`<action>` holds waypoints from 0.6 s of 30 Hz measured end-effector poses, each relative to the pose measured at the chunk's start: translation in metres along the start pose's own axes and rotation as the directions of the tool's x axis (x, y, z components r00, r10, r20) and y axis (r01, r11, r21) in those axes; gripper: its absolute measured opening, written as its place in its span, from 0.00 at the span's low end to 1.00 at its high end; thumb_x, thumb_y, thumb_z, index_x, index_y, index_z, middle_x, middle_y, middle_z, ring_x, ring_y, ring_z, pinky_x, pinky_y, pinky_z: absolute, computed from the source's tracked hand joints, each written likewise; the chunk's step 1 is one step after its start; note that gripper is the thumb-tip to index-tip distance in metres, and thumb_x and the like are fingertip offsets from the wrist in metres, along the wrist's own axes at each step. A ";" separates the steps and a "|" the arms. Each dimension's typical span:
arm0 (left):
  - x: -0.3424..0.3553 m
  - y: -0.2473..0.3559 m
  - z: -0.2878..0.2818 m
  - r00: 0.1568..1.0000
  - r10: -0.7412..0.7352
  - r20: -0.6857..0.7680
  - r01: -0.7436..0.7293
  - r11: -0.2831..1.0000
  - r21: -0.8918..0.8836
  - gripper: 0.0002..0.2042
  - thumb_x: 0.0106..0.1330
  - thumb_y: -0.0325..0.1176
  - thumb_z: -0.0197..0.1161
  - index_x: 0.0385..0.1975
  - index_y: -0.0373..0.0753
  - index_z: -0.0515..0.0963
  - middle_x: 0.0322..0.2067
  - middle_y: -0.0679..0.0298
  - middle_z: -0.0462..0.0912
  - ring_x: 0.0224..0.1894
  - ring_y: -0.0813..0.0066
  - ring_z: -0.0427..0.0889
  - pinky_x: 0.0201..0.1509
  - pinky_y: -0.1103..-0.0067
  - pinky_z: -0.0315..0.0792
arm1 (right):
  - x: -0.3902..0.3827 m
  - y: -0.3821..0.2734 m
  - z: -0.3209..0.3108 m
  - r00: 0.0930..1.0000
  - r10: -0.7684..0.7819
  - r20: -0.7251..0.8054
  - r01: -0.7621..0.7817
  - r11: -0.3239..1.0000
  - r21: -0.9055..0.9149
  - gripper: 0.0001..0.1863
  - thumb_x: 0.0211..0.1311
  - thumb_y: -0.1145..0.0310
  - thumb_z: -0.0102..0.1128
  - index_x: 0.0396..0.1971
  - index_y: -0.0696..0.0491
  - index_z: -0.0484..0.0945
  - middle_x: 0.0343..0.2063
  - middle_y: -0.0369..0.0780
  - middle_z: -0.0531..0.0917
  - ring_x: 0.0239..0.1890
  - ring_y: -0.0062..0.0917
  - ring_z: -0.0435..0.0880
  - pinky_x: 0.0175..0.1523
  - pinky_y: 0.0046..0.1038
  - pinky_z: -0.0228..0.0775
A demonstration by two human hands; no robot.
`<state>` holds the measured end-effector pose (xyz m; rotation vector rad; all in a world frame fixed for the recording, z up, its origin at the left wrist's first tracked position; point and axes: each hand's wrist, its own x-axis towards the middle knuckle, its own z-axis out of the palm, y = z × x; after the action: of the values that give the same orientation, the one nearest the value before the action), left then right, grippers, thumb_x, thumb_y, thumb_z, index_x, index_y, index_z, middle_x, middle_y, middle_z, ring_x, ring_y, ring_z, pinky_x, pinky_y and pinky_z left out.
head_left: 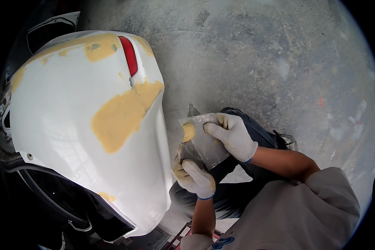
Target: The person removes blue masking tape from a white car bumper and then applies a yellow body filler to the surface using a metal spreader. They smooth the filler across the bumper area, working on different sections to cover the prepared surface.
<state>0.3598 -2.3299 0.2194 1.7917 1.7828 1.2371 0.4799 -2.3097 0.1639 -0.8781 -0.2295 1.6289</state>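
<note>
White car body [66, 108], patched with tan filler [118, 121], is seen at left. Beside it, a dark plate [191, 151] is pinched by the left hand [196, 178]; then yellow putty [189, 131] is seen at the edge of a grey scraper [211, 146], held in the fingers of the right hand [234, 136].

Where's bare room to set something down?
Widest free patch: concrete floor, bordered left by the white car body, below by the dark-trousered legs and right forearm. Crowded: lower middle, where the left hand and right hand hold thin plates near the car body.
</note>
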 end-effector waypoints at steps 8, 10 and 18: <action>0.009 0.013 -0.009 0.972 0.151 0.180 -0.165 0.984 0.066 0.18 0.72 0.34 0.53 0.50 0.23 0.70 0.42 0.53 0.79 0.39 0.72 0.78 0.44 0.80 0.73 | -0.009 -0.029 0.007 0.996 -0.068 -0.064 0.073 0.994 0.082 0.12 0.66 0.71 0.54 0.44 0.63 0.76 0.34 0.34 0.80 0.33 0.10 0.75 0.39 0.16 0.70; 0.010 0.011 -0.014 0.966 0.153 0.206 -0.161 0.987 0.021 0.17 0.71 0.32 0.54 0.50 0.22 0.70 0.40 0.53 0.79 0.38 0.72 0.79 0.43 0.81 0.74 | -0.009 -0.038 0.007 0.996 -0.078 -0.051 0.082 0.992 0.093 0.12 0.66 0.71 0.53 0.45 0.63 0.75 0.34 0.34 0.80 0.34 0.11 0.77 0.40 0.17 0.71; 0.022 0.036 -0.025 0.896 0.285 0.340 -0.374 0.898 0.234 0.13 0.68 0.28 0.55 0.45 0.23 0.74 0.29 0.52 0.82 0.28 0.73 0.81 0.35 0.77 0.76 | -0.011 -0.050 0.011 0.992 -0.126 -0.024 0.127 0.989 0.075 0.14 0.66 0.69 0.55 0.46 0.63 0.75 0.34 0.35 0.81 0.33 0.12 0.78 0.38 0.17 0.73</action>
<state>0.3610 -2.3240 0.2686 2.3903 1.5930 0.7705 0.5109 -2.3031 0.2056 -0.8044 -0.2040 1.5012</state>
